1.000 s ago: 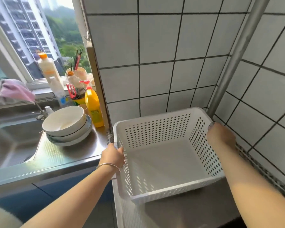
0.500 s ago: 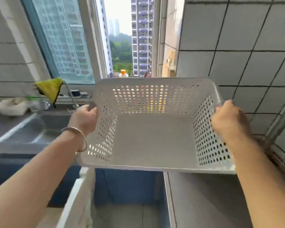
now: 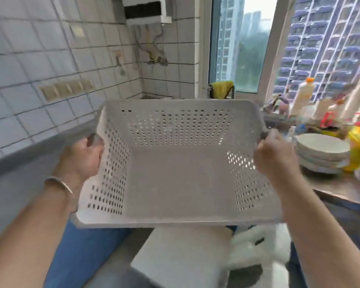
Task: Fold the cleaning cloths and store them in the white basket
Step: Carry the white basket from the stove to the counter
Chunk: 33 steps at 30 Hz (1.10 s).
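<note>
— Where's the white basket (image 3: 181, 179)?
— Between the hands, held up in the air: left hand (image 3: 82, 157) grips its left rim, right hand (image 3: 273, 157) its right.
— Anything nearby?
— Stacked bowls (image 3: 322, 151) on the worktop (image 3: 341, 187), just right of the right hand.

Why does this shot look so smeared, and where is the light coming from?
Head view: motion blur smears the whole frame, worst at the right edge over the bowls and bottles. Daylight from the window backlights the white basket, glowing through its side holes. Left hand and right hand gripping it look soft too.
</note>
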{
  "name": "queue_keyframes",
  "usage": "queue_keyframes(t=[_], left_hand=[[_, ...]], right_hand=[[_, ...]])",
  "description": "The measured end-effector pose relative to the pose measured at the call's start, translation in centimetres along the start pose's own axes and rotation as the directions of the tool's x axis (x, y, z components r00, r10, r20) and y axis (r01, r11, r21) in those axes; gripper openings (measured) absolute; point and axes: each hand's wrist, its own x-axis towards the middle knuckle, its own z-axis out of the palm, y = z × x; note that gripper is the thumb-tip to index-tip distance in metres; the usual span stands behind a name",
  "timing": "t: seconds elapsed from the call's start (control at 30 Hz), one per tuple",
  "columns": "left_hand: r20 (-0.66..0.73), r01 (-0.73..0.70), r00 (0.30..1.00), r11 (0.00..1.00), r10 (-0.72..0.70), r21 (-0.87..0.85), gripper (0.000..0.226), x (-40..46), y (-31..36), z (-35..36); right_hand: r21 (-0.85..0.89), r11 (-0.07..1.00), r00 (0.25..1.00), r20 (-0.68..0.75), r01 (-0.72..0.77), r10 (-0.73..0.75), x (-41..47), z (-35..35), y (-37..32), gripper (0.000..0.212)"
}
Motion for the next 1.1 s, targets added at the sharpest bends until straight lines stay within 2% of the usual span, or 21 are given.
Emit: queue_keyframes(t=[0.13, 0.27, 0.33, 0.4, 0.5, 0.67, 0.77, 0.93, 1.03, 1.1], left_hand=[[-0.075, 0.111, 0.992, 0.989, -0.104, 0.098, 0.054, 2.0, -7.8, -9.1], [-0.175, 0.206, 0.967, 0.974, -0.187, 0.098, 0.033, 2.7, -13.2, -14.9], [-0.221, 0.248, 0.952, 0.958, -0.213, 0.146, 0.027, 3.6, -15.8, -17.1], [-0.237, 0.287, 0.943, 0.93, -0.232, 0.23, 0.013, 4.8, -18.6, -18.2], [-0.24, 0.398, 0.91, 0.875, -0.339, 0.274, 0.015, 7.8, -23.6, -20.6], [-0.277, 0.559, 0.822, 0.798, -0.497, 0.226, 0.013, 14.0, -29.2, -24.8], [-0.306, 0.579, 0.805, 0.784, -0.508, 0.225, 0.013, 18.7, -30.9, -27.1], [-0.35, 0.62, 0.769, 0.758, -0.535, 0.203, 0.011, 25.5, -33.6, -30.6], [-0.315, 0.63, 0.76, 0.765, -0.569, 0.136, 0.013, 29.7, -35.8, -32.3], [-0.296, 0.638, 0.752, 0.763, -0.588, 0.106, 0.011, 32.6, -37.2, -33.1]], right_hand=[[0.059, 0.997, 0.988, 0.139, 0.054, -0.061, -3.4, 8.3, -7.6, 0.018], [0.07, 0.984, 0.954, 0.241, 0.164, -0.176, -4.9, 16.2, -14.1, 0.018], [0.071, 0.978, 0.932, 0.299, 0.195, -0.207, -5.1, 20.9, -17.3, 0.015], [0.056, 0.977, 0.91, 0.357, 0.205, -0.212, -5.1, 24.9, -19.5, 0.02], [0.04, 0.955, 0.853, 0.44, 0.295, -0.282, -4.9, 32.3, -24.3, 0.027], [0.029, 0.909, 0.74, 0.57, 0.417, -0.358, -2.7, 43.5, -33.2, 0.034], [0.045, 0.908, 0.7, 0.622, 0.416, -0.351, -1.2, 48.9, -38.8, 0.038], [0.035, 0.868, 0.65, 0.649, 0.494, -0.396, 0.4, 55.6, -46.9, 0.03], [0.035, 0.821, 0.604, 0.659, 0.57, -0.448, 1.8, 59.7, -51.4, 0.03], [0.035, 0.821, 0.598, 0.667, 0.571, -0.444, 2.6, 62.6, -53.6, 0.028]])
